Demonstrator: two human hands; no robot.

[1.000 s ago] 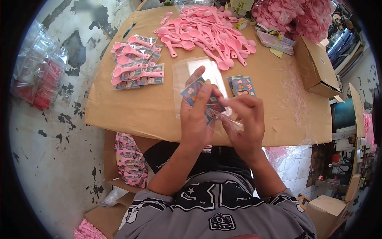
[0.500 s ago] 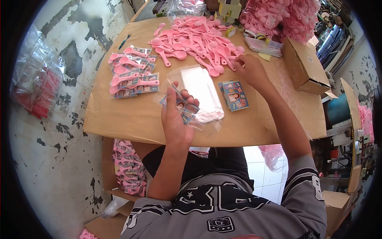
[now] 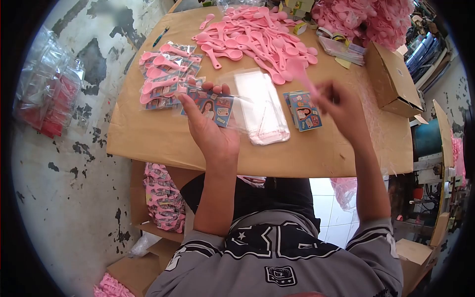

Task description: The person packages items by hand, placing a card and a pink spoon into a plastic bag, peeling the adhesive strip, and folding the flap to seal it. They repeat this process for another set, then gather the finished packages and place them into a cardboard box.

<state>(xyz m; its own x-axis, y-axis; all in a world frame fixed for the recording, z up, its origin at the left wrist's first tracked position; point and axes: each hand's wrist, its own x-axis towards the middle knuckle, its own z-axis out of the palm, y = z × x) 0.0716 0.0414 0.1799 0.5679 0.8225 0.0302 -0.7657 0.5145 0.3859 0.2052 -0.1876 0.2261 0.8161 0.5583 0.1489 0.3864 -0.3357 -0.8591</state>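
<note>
My left hand (image 3: pixel 213 132), palm up, holds a clear plastic bag with a blue printed card (image 3: pixel 215 106) inside it. In my right hand (image 3: pixel 340 106) is a pink spoon (image 3: pixel 300 74), gripped by its handle and blurred by motion. Below that spoon lies a small stack of printed cards (image 3: pixel 308 116). Between my hands sits a stack of clear plastic bags (image 3: pixel 264 111). Beyond them spreads a large heap of pink spoons (image 3: pixel 247 37). To the left of my left hand, bagged spoons with cards (image 3: pixel 161 85) lie piled on the table (image 3: pixel 148 138).
A cardboard box (image 3: pixel 393 81) stands at the table's right side. Behind the heap are a big bag of pink spoons (image 3: pixel 363 20) and tape rolls (image 3: pixel 324 32). A pen (image 3: pixel 160 36) lies at the far left. Below the table, a box holds more packed spoons (image 3: pixel 163 200).
My right hand has lifted a pink spoon from the heap and drawn it back toward me. My left hand has moved left, turning the bagged card face up. The camera view has shifted slightly.
</note>
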